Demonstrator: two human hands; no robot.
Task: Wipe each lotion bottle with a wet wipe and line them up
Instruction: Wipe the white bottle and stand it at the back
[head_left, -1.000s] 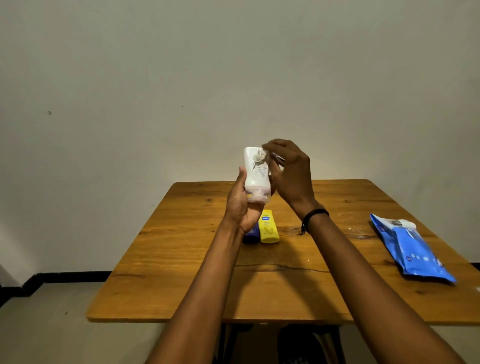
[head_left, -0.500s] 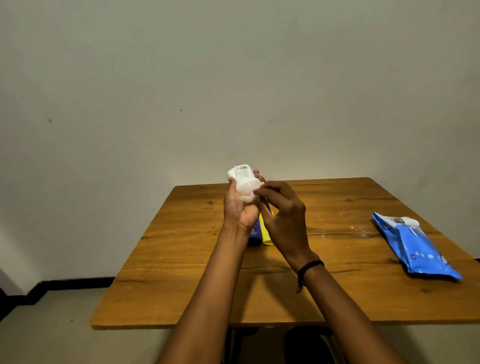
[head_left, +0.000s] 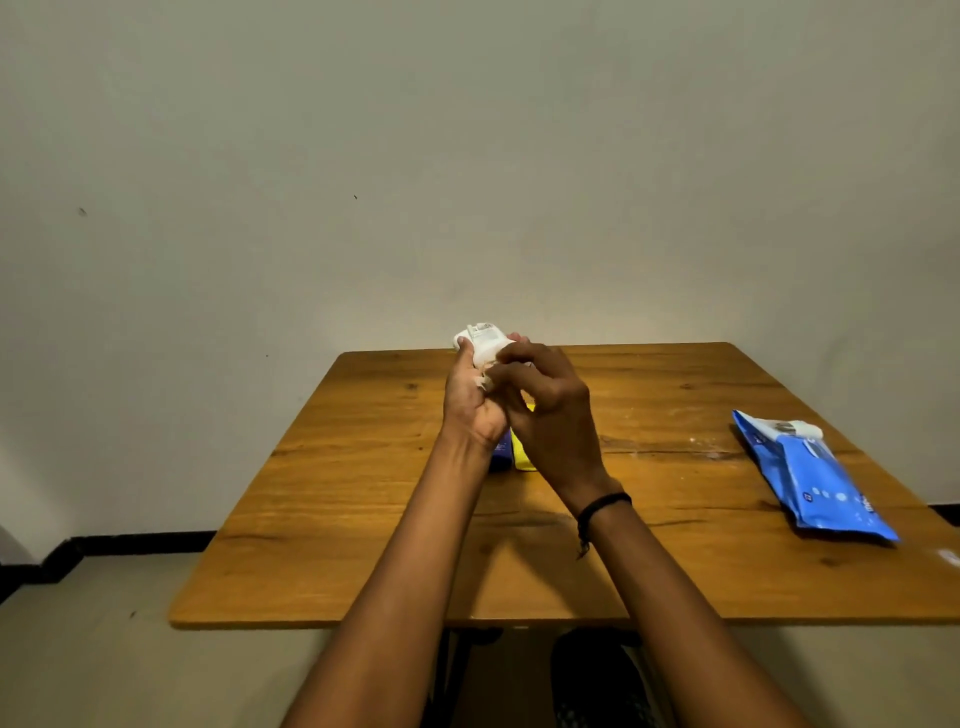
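left hand (head_left: 470, 408): grips the white bottle (head_left: 484, 343), held tilted above the surface (head_left: 363, 519)
right hand (head_left: 553, 421): fingers curled against the bottle, probably pinching a wipe (head_left: 485, 383), mostly hidden
yellow bottle (head_left: 521, 458), blue bottle (head_left: 501, 456): touching, under the hands
wipes pack (head_left: 815, 480): right side

Square-edged wooden table with warm orange-brown grain (head_left: 363, 493) filling the centre — thin dark crack (head_left: 675, 453) in its top toward 3 o'clock. Plain off-white wall (head_left: 467, 156) at 12 o'clock, small dark speck (head_left: 82, 211) at 10. Black skirting strip (head_left: 130, 540) at 8 o'clock — pale floor (head_left: 78, 649) below.
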